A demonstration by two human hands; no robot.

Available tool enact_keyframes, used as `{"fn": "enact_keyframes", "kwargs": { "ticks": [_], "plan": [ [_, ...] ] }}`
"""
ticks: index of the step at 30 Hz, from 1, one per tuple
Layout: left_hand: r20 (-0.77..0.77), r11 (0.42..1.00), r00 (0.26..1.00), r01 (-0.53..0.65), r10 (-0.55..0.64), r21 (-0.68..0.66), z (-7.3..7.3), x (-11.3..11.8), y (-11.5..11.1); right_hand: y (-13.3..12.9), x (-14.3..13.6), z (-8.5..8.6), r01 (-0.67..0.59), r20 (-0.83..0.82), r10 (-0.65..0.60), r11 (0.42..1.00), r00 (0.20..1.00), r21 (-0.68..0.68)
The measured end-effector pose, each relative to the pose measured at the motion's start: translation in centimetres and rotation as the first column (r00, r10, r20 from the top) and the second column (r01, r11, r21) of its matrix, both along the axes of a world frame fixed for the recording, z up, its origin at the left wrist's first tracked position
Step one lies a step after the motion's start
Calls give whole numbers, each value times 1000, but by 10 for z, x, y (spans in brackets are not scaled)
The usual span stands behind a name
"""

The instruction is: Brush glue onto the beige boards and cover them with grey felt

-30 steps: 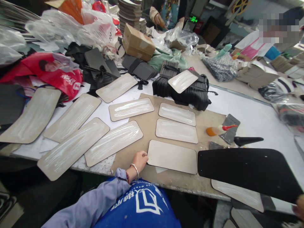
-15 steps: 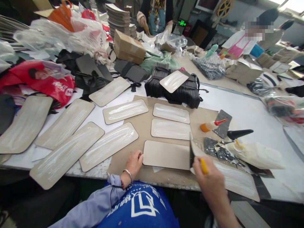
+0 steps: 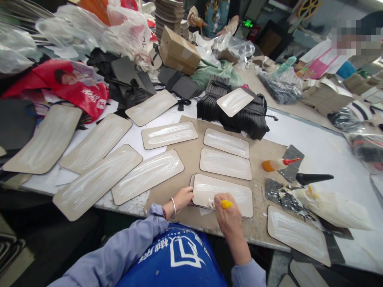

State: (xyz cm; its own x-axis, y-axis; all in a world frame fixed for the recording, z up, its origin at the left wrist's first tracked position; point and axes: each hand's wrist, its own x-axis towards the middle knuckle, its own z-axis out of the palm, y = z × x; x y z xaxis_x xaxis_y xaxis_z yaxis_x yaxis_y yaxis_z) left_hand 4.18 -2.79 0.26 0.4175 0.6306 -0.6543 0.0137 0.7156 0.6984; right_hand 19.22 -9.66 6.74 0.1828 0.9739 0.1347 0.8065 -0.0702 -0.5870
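Closed round a yellow-handled brush (image 3: 226, 204), my right hand (image 3: 229, 217) is over the lower edge of a beige panel (image 3: 223, 193) streaked with white. My left hand (image 3: 181, 201) pinches that panel's left end, where another panel's edge shows beneath. Two more streaked panels (image 3: 226, 164) (image 3: 226, 142) lie just above it on brown card (image 3: 263, 145). Several streaked panels (image 3: 148, 176) spread to the left, some overlapping. Another streaked panel (image 3: 298, 235) rests at the right near the table edge.
A black bundle (image 3: 248, 123) carries one panel at the back. To the right are an orange glue bottle (image 3: 271, 165), a black-handled tool (image 3: 314, 178) and a whitish bag (image 3: 332, 207). Plastic bags and a cardboard box (image 3: 178, 52) crowd the back left. People stand across the table.
My right hand has moved left with the brush, from the panel's right end to its lower middle. A white-streaked panel now lies where a plain one was. The whole view has shifted.
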Motion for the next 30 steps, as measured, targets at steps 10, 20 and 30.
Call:
{"fn": "enact_keyframes", "kwargs": {
  "ticks": [10, 20, 30],
  "plan": [
    [-159, 998, 986, 52, -54, -19, -10, -2, 8, 47, 3, -24, 275, -675, -374, 927, 636, -255],
    [-241, 995, 966, 85, -95, -48, 4, -3, 6, 19, 64, -44, 538, -421, -572, 816, 703, -211],
    [-265, 998, 962, 56, -56, -7, 3, -5, 0, 7, 82, -58, 588, -520, -614, 772, 593, -241]
  ]
}}
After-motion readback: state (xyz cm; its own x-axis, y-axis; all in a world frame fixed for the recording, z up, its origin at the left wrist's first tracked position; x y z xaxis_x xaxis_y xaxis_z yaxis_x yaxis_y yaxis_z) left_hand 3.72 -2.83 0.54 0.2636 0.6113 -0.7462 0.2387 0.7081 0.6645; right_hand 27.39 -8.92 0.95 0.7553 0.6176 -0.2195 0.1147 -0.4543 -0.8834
